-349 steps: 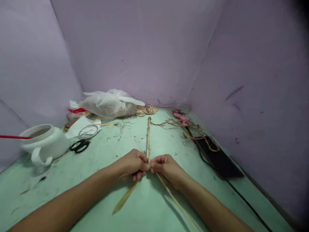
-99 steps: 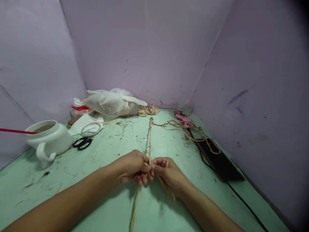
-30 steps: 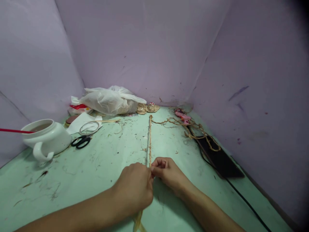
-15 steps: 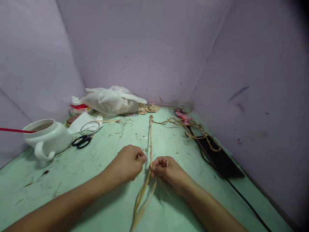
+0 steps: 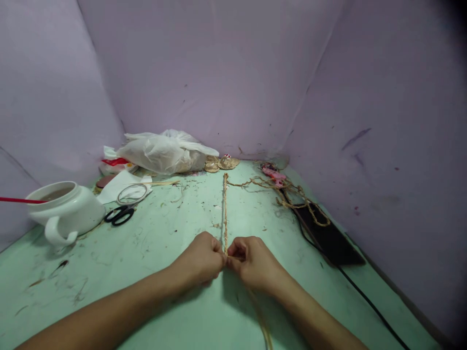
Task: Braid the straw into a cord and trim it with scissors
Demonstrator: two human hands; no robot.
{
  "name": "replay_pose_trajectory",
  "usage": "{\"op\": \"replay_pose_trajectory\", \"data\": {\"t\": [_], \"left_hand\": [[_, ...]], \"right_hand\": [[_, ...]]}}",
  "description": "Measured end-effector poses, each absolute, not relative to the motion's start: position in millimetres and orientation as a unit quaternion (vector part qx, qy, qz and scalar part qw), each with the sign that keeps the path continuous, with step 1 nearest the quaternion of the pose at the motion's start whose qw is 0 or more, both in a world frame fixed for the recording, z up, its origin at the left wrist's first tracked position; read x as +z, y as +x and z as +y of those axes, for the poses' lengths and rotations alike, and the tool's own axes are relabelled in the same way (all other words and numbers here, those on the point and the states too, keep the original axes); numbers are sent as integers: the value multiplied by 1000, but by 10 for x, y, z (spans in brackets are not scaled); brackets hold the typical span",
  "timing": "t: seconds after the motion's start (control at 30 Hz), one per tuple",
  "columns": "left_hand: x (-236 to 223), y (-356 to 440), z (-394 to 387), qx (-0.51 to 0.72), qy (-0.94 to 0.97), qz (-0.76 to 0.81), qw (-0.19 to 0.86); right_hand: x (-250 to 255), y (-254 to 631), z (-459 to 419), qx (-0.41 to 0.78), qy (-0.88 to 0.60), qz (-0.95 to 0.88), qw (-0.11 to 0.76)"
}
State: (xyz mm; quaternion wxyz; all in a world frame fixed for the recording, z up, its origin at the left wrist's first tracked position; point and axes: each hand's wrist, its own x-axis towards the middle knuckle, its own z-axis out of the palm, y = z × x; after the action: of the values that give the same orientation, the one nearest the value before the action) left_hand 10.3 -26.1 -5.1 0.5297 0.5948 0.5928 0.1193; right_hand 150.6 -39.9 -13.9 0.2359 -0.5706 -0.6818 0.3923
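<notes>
Left hand (image 5: pixel 202 260) has been brought back against the braid (image 5: pixel 225 209) since the frame half a second ago, where it was held apart toward 10 o'clock; loose strands (image 5: pixel 260 318), then hung toward 7 o'clock, are now trailed toward 5 from beneath the right hand (image 5: pixel 257 262). Clock read with 12 straight away from the person. Key relation: braid's long axis is laid along the 12–6 line, its near end met by both sets of fingertips, so neither hand can be called nearer. From the hands, the rest of the braid is found at 12 o'clock, above the green table (image 5: pixel 156 253); whether its near end is lifted cannot be told. Left hand is curled tight, the braid's end apparently pinched at its thumb; far fingers are hidden. By the right hand a strand is gripped between thumb and forefinger, its palm left hollow. From the braid's far end a thin string (image 5: pixel 251 182) is run off toward 3 o'clock. Scissors (image 5: pixel 119 215) are noted toward 10 o'clock from the hands, untouched.
</notes>
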Motion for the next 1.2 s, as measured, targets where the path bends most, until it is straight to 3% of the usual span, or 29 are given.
{"op": "replay_pose_trajectory", "data": {"t": [0.1, 0.23, 0.43, 0.67, 0.83, 0.9, 1.0, 1.13, 1.2], "left_hand": [[-116, 121, -281, 174, 635, 576, 484], [-136, 137, -317, 180, 601, 578, 522], [6, 159, -323, 152, 488, 600, 615], [38, 139, -321, 180, 473, 584, 635], [27, 118, -294, 204, 509, 540, 638], [59, 98, -273, 198, 533, 523, 635], [117, 73, -256, 165, 545, 517, 639], [151, 69, -272, 160, 532, 521, 648], [148, 71, -285, 157, 536, 521, 645]], "right_hand": [[-106, 1499, -464, 290, -586, -729, 202], [0, 1474, -551, 200, -602, -753, 175], [72, 1471, -632, 138, -549, -811, 151], [23, 1441, -707, 137, -461, -857, 183], [114, 1487, -664, 272, -443, -831, 199], [150, 1541, -578, 361, -488, -755, 246], [142, 1595, -430, 401, -589, -615, 338], [38, 1540, -370, 622, -508, -538, 255], [-24, 1498, -390, 650, -491, -521, 253]]}}
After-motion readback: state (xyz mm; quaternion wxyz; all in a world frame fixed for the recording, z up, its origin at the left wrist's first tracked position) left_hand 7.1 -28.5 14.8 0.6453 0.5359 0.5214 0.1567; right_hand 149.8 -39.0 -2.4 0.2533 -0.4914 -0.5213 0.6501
